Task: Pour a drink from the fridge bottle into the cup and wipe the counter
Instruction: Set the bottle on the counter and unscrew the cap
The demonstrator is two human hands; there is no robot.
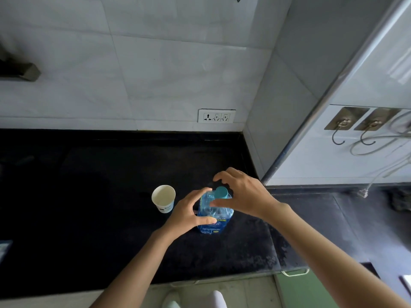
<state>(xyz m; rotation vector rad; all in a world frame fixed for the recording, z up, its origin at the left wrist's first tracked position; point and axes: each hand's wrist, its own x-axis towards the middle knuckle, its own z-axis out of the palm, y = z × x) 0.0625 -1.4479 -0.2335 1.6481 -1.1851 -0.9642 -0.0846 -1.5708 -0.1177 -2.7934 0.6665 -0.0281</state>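
Blue bottle is standing beside the cup — I'm gripping its body with my left hand, right hand curling over the cap — twisting gently, keeping it upright.

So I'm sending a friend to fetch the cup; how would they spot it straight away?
Start from the black counter under the white wall socket. Near its front stands a clear blue bottle with a teal cap, held by both hands. The paper cup stands upright just left of the bottle, apart from it: white, open-topped, untouched by either hand.
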